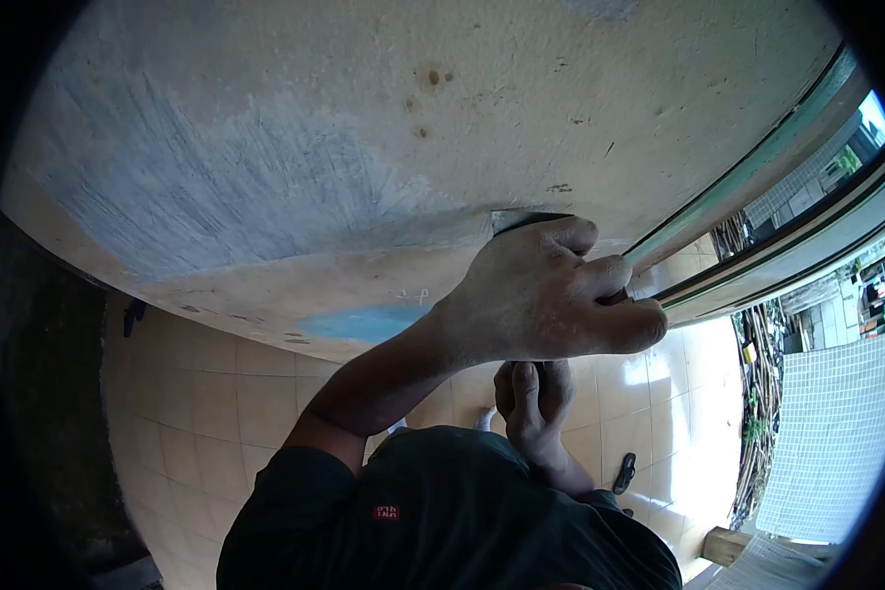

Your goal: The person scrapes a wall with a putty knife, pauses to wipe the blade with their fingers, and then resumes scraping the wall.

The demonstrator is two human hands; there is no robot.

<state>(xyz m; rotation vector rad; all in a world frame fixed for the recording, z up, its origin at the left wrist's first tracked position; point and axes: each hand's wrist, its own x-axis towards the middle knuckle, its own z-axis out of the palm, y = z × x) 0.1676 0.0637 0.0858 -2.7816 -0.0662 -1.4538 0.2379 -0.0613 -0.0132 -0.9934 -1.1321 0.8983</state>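
My left hand (560, 295), dusted with pale powder, is closed around a putty knife (527, 220). Only a strip of its metal blade shows, lying against the wall (521, 118); the rest is hidden by my fingers. Left of the blade, a broad grey-white patch of filler (236, 187) with streaky strokes covers the wall. Lower down is a pale blue patch (359, 323). Below my left hand and close to my chest, my right hand (536, 408) has its fingers curled in; what it holds, if anything, cannot be made out.
A window frame (757, 167) with a green edge runs along the right side of the wall. Tan floor tiles (206, 393) lie beneath me. A dark sandal (624, 473) rests on the floor at right, near stacked sticks (757, 413) and a pale mesh sheet (831, 438).
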